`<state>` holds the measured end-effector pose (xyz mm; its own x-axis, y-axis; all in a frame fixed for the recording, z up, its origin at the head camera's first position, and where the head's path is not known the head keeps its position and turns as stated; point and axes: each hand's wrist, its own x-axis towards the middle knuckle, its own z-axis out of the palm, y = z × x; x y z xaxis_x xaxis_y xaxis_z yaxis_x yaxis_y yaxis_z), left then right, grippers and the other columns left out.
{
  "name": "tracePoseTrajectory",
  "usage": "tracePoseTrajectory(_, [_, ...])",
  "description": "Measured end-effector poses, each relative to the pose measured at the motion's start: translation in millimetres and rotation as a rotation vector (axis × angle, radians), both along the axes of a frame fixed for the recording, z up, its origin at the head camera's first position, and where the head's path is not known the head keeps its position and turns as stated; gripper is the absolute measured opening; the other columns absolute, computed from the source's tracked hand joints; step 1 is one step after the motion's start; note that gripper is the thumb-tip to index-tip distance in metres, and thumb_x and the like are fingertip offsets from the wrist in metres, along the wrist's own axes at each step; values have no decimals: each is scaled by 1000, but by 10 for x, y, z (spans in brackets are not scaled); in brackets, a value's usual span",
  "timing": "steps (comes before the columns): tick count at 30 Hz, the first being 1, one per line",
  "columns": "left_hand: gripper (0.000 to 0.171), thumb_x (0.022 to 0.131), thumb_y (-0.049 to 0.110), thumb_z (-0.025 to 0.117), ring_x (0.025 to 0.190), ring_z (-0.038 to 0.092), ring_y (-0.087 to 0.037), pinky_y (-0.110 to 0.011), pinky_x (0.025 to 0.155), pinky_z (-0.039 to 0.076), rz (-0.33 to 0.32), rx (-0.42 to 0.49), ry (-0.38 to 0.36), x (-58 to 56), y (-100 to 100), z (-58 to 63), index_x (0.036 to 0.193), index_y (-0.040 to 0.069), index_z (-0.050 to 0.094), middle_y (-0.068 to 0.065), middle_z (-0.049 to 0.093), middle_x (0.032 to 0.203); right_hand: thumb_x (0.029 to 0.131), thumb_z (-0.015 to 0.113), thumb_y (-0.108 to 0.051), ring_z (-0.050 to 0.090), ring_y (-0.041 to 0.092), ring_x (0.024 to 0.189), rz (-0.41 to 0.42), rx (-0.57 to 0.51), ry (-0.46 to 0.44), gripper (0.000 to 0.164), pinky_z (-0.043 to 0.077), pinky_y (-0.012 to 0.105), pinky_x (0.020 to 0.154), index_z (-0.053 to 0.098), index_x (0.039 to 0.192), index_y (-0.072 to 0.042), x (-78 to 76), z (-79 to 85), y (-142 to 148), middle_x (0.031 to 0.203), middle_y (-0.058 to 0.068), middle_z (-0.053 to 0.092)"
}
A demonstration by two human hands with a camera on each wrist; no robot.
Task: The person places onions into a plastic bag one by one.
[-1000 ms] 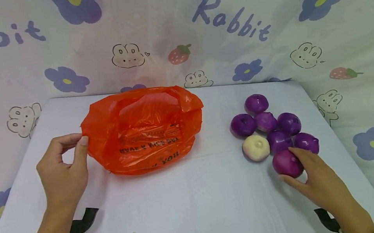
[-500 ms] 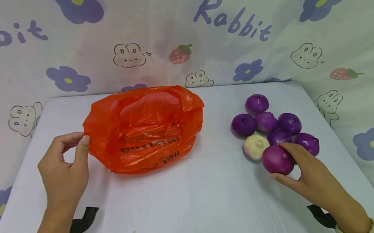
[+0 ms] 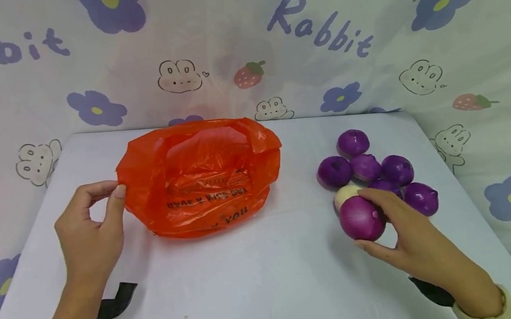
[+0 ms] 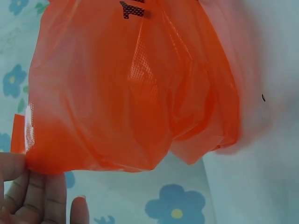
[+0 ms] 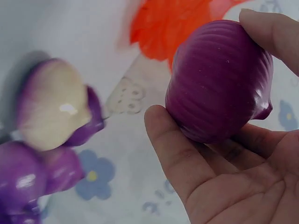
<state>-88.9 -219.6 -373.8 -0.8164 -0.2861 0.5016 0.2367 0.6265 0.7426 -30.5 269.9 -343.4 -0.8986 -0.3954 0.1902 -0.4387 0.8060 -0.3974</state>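
An orange-red plastic bag (image 3: 206,187) with dark printed lettering lies mouth open on the left half of the table. My left hand (image 3: 90,230) pinches the left edge of its mouth between thumb and fingers; the left wrist view shows the bag's side (image 4: 107,93) beyond the fingers. At the right, my right hand (image 3: 411,236) grips a purple onion (image 3: 362,218) between thumb and fingers, above the table. In the right wrist view this onion (image 5: 219,79) shows a ribbed surface and a pointed tip. Behind it, a pale-topped onion (image 3: 346,193) is partly hidden.
Several more purple onions (image 3: 365,167) sit in a cluster at the right of the white table (image 3: 253,289). A cloth (image 3: 200,37) printed with flowers, rabbits and strawberries hangs behind the table. Black straps (image 3: 116,302) hang at the wrists.
My right hand has lifted the purple onion off the table and carried it left, in front of the pale-topped one. The left hand keeps its pinch on the bag.
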Motion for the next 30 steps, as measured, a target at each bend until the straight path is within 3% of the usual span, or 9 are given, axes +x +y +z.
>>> tracePoseTrajectory(6, [27, 104, 19, 66, 104, 57, 4, -8, 90, 45, -7, -3, -20, 17, 4, 9, 119, -4, 68, 9, 67, 104, 78, 95, -29, 57, 17, 129, 78, 2, 24, 91, 51, 22, 101, 46, 155, -18, -96, 165, -229, 149, -3, 54])
tracePoseTrajectory(10, [27, 104, 19, 67, 103, 56, 2, -6, 85, 45, -15, 0, -28, 22, 15, 13, 119, -4, 68, 10, 68, 105, 80, 94, -31, 56, 15, 129, 125, -21, 6, 91, 57, 34, 97, 45, 155, -20, -157, 258, -367, 151, -3, 52])
tracePoseTrajectory(18, [26, 103, 16, 67, 103, 57, 1, -8, 87, 45, -43, 8, -21, 12, 33, 38, 119, -4, 68, -10, 72, 108, 82, 92, -40, 50, 18, 138, 218, -47, -15, 86, 55, 42, 100, 49, 152, -16, -280, 336, -608, 152, -2, 49])
tracePoseTrajectory(24, [25, 103, 14, 66, 103, 56, 1, -10, 89, 45, -48, 12, -12, 14, 22, 54, 119, -5, 67, -11, 71, 108, 86, 85, -50, 56, 18, 130, 285, -17, 1, 82, 58, 40, 96, 49, 153, -18, -371, 375, -830, 149, 0, 49])
tracePoseTrajectory(30, [22, 102, 10, 68, 101, 57, 1, -11, 90, 45, -60, 31, -16, 11, 14, 57, 119, -4, 69, -12, 72, 106, 87, 86, -46, 57, 17, 130, 337, -18, 22, 85, 57, 37, 96, 46, 154, -13, -488, 438, -1034, 148, 2, 50])
